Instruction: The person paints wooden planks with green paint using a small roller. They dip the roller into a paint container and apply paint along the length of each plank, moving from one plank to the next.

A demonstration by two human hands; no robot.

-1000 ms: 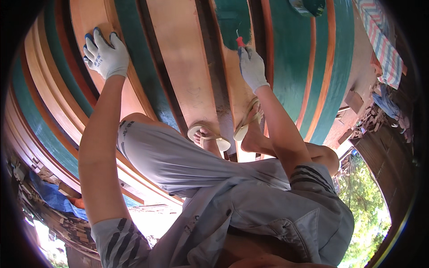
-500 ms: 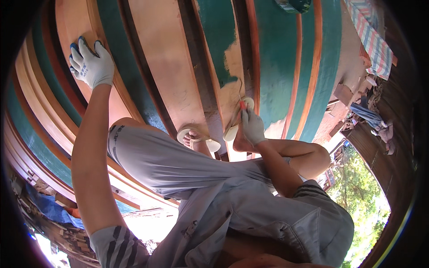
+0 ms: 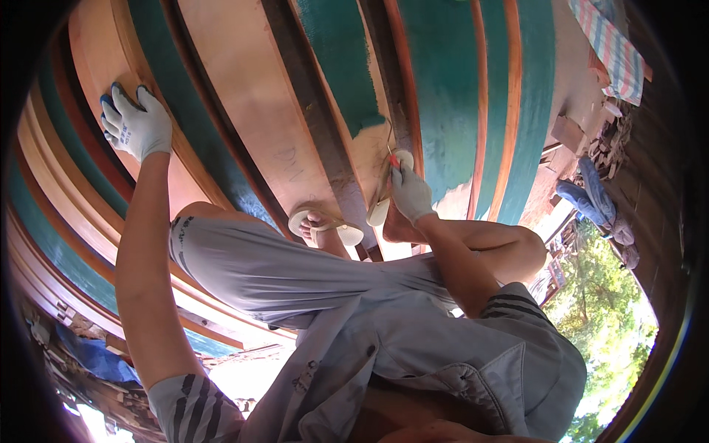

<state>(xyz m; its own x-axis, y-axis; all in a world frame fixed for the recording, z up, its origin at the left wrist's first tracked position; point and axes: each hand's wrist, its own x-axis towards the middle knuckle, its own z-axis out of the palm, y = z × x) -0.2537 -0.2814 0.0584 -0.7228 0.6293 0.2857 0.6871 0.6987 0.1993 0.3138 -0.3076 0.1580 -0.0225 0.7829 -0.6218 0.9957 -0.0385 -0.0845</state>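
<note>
My left hand (image 3: 142,124), in a white glove with blue fingertips, rests on a bare pale wooden plank (image 3: 94,52) beside a raised wooden strip. Its fingers are somewhat spread and hold nothing. My right hand (image 3: 412,193), gloved too, closes around the red handle of a small paint roller (image 3: 394,160). The roller's thin bent wire runs up to the lower edge of a green painted area (image 3: 343,81). Its head blends into the green and is hard to make out. Below that edge the same plank shows bare wood. Both my feet, in light sandals (image 3: 347,234), stand on the planks.
Other long planks, some green, some bare, run between dark gaps and raised wooden strips (image 3: 512,111). A striped cloth (image 3: 611,55) hangs at the upper right. Wood scraps and blue cloth (image 3: 587,198) lie at right, with another blue cloth (image 3: 100,358) at lower left.
Green paint now covers most of the ragged bare patch along the plank's right side. The roller and my right hand are slightly farther left in view. My left hand appears lower, still on its plank.
</note>
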